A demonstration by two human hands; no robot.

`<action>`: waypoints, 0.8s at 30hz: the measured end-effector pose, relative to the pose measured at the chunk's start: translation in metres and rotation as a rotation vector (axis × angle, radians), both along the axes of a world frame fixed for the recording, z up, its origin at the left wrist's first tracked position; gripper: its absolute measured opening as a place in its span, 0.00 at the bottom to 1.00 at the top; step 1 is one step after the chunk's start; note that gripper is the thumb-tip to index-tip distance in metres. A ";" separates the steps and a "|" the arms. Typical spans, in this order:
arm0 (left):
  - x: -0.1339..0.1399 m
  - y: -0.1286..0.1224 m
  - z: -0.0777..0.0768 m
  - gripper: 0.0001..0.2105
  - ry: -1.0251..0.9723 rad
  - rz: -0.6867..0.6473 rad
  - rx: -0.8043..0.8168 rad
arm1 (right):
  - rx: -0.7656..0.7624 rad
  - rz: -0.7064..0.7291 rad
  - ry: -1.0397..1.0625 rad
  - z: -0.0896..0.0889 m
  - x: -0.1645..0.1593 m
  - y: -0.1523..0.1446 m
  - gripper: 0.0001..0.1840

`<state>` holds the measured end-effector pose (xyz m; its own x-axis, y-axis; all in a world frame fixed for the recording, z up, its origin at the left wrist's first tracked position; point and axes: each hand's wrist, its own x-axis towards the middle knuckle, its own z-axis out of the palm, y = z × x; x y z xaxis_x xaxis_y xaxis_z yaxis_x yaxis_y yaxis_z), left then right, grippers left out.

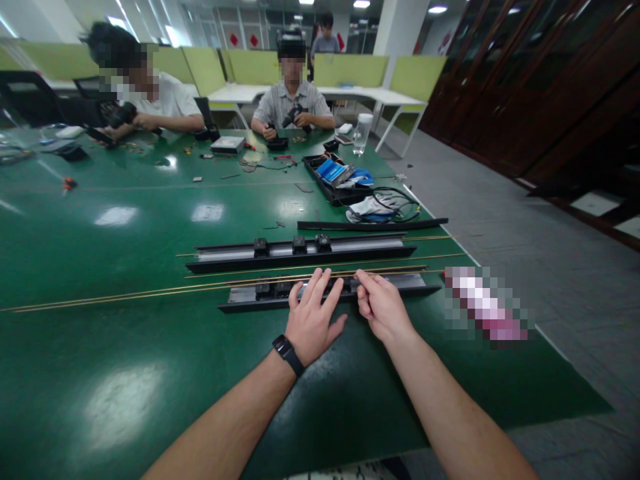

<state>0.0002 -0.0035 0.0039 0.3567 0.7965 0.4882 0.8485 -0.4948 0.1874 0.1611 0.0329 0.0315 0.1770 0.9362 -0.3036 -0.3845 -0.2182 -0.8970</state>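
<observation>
My left hand (314, 319), with a black watch on its wrist, lies palm down with fingers spread over the nearer black channel (405, 283). Its fingertips reach the thin gold-coloured rods (150, 292), which run lengthwise above that channel and stick out far to the left. Thumb and index finger of my right hand (384, 308) are pinched together at the rods, its other fingers curled in. Inside the nearer channel sit small black blocks (263, 289), partly hidden by my hands. Parallel behind it lies a second black channel (225, 257) holding three black blocks (299, 245).
A black strip (375, 225) lies beyond the channels. Behind it are white-and-blue gloves (370, 208), cables and a black tray (330, 190) with blue items. A pink-and-white pixelated item (483, 300) lies at right. Two people sit across the green table (165, 373) with power drills.
</observation>
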 end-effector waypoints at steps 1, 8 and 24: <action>0.000 0.000 0.000 0.30 0.001 0.001 -0.003 | 0.001 0.002 -0.002 0.000 0.000 0.000 0.20; 0.001 0.001 -0.001 0.32 0.005 0.005 -0.005 | 0.001 0.047 -0.048 -0.002 0.001 0.001 0.23; 0.000 0.000 -0.001 0.31 0.005 -0.002 -0.004 | 0.000 0.014 -0.040 -0.001 0.001 0.001 0.21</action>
